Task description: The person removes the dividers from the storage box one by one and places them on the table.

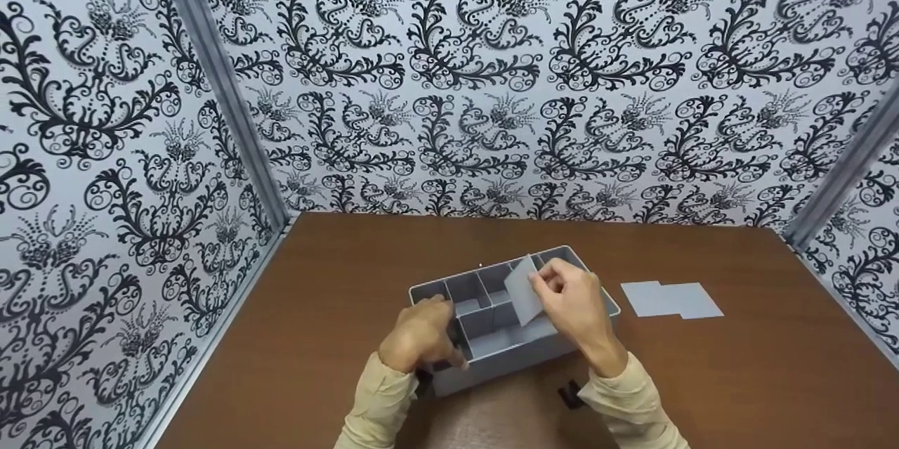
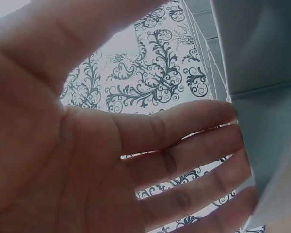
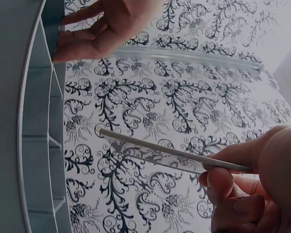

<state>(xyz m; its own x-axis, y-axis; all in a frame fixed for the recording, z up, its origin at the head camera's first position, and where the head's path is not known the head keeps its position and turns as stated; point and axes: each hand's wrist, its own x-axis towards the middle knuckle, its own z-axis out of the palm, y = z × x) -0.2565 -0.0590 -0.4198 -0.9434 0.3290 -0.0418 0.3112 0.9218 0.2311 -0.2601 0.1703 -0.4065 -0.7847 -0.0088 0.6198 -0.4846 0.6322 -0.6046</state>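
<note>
A grey box (image 1: 516, 363) with several compartments stands on the brown table, turned slightly at an angle. My right hand (image 1: 577, 305) pinches a thin grey divider panel (image 1: 522, 293) between thumb and fingers, holding it tilted over the box's right half. In the right wrist view the same panel (image 3: 153, 150) appears nearly edge-on and partly see-through. At the box's left end, my left hand (image 1: 420, 335) rests across the rim. Its fairly straight fingers (image 2: 184, 160) touch the box wall (image 2: 259, 48) in the left wrist view; the thumb tip is outside that view.
Right of the box, two pale flat panels (image 1: 672, 299) lie overlapping or side by side on the table (image 1: 337, 259). A small dark object (image 1: 572, 395) shows near my right wrist. Patterned walls (image 1: 484, 83) enclose the table at the back and sides.
</note>
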